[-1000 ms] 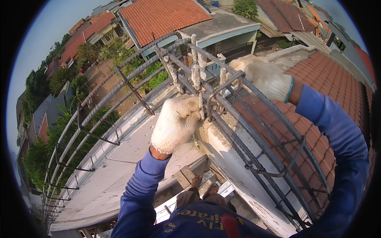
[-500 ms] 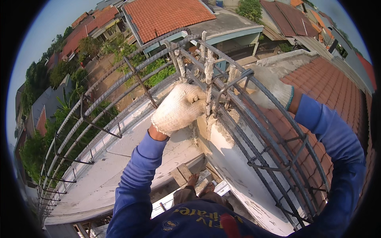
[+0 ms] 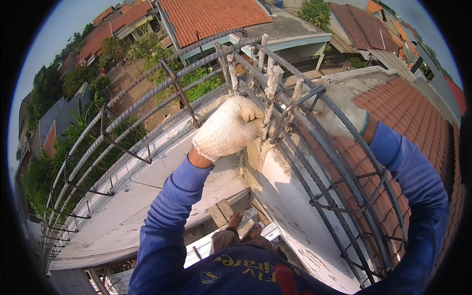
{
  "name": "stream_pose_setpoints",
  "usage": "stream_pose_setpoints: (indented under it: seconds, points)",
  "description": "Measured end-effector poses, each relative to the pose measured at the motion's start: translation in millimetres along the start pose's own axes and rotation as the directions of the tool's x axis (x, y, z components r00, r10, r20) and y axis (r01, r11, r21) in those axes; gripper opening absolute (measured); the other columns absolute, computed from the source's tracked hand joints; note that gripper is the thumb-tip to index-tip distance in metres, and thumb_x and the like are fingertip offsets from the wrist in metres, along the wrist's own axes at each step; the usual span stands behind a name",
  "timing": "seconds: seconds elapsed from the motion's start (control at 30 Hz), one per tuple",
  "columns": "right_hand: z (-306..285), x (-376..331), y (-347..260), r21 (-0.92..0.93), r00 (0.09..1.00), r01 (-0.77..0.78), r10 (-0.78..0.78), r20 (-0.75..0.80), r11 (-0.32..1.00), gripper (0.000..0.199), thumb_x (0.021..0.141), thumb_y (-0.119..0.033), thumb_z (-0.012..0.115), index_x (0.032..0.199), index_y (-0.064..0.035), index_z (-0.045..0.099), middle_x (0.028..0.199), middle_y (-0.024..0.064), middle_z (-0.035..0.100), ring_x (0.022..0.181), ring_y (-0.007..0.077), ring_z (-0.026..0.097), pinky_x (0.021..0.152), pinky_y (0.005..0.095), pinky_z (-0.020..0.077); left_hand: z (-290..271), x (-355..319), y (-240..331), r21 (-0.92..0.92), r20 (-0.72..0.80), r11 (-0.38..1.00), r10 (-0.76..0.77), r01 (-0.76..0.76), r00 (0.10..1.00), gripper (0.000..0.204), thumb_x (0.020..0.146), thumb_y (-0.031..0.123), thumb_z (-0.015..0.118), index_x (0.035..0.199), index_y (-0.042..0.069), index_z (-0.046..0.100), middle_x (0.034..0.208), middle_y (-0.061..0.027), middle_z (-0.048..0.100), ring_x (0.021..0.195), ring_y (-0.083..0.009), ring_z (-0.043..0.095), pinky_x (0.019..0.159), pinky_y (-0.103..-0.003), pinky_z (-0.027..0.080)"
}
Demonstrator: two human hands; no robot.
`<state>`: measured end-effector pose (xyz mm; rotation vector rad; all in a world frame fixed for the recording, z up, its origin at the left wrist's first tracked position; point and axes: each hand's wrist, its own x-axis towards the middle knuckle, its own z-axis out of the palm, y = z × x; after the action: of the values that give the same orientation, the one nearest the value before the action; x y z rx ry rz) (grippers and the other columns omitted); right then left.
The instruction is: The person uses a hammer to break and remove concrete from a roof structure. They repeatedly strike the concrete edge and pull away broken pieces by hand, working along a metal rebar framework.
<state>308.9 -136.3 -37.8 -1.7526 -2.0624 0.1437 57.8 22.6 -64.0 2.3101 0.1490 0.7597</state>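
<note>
My left hand [image 3: 230, 128], in a cream knitted glove, is closed beside a cement-crusted upright rebar [image 3: 270, 97] at the wall corner. Its curled fingers meet that bar, but what lies inside them is hidden. On the far side of the right-hand rebar cage [image 3: 339, 162] is my right hand [image 3: 341, 112], gloved too. Bars and the bent stirrup ends [image 3: 314, 92] cover its fingers. The left-hand rebar cage [image 3: 140, 115] joins at the same corner, where several crusted uprights stand.
White block walls [image 3: 152, 196] run below both cages and meet at the corner. My bare feet [image 3: 236, 220] stand far below, by wooden boards [image 3: 221, 211]. A tiled roof [image 3: 403, 113] slopes at the right. Beyond the left cage the ground [image 3: 125, 81] lies well below.
The view has shifted slightly, so the corner and bars sit a little further right and the wall a little higher. Both hands keep nearly the same place at the bars.
</note>
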Motion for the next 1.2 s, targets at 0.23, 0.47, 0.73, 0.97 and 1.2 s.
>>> stream_pose_setpoints:
  seconds: [0.23,0.47,0.73,0.97,1.2]
  points:
    - [-9.8,-1.6,-14.6,0.008,0.983,-0.154,0.152,0.108,0.988,0.024,0.097,-0.026,0.067,0.116,-0.0123,0.074,0.103,0.0176,0.073,0.1,0.0388,0.07,0.087,0.0481,0.0574,-2.3,2.3,3.5,0.012,0.021,1.0,0.018,-0.018,1.0,0.018,0.079,0.013,0.073,0.089,-0.002,0.074,0.077,-0.0241,0.062,0.071,-0.0441,0.06,0.069,-0.045,0.054]
    - [-12.7,-3.8,-22.2,-0.235,0.987,-0.08,0.11,0.12,0.969,0.03,0.1,-0.027,0.065,0.125,-0.0141,0.072,0.106,0.021,0.072,0.103,0.0408,0.07,0.089,0.0493,0.0571,-2.0,3.5,-5.1,-0.062,0.074,0.998,-0.02,0.024,0.997,0.018,0.078,0.012,0.071,0.088,-0.002,0.073,0.078,-0.0242,0.062,0.069,-0.0432,0.058,0.068,-0.044,0.053]
    - [1.1,-5.0,48.5,0.703,0.916,-0.355,0.379,0.13,0.616,0.019,0.099,-0.014,0.065,0.115,-0.0059,0.071,0.101,0.0113,0.074,0.094,0.0283,0.073,0.082,0.0405,0.0596,1.8,3.4,3.9,-0.012,0.009,1.0,0.025,-0.025,1.0,0.015,0.076,0.01,0.07,0.084,-0.002,0.071,0.074,-0.0221,0.06,0.063,-0.037,0.057,0.065,-0.042,0.052]
    - [-53.0,29.1,-24.2,0.225,0.944,-0.277,0.221,0.245,0.934,0.013,0.102,-0.008,0.062,0.108,-0.0093,0.074,0.089,0.0022,0.071,0.077,0.0151,0.067,0.068,0.033,0.0569,10.3,-1.9,-6.3,-0.125,-0.021,0.989,-0.08,0.077,0.997,0.011,0.082,0.006,0.07,0.079,-0.004,0.068,0.067,-0.0147,0.058,0.058,-0.0207,0.056,0.059,-0.036,0.048]
    - [-58.8,36.2,-53.0,0.152,0.764,-0.621,0.552,0.333,0.769,0.015,0.103,-0.008,0.058,0.108,-0.0076,0.072,0.09,0.0048,0.071,0.081,0.0164,0.066,0.072,0.0352,0.0582,11.7,1.1,-5.7,-0.163,0.034,0.984,-0.062,0.066,0.998,0.011,0.086,0.007,0.073,0.087,-0.003,0.075,0.068,-0.0135,0.062,0.058,-0.0166,0.057,0.057,-0.035,0.047]
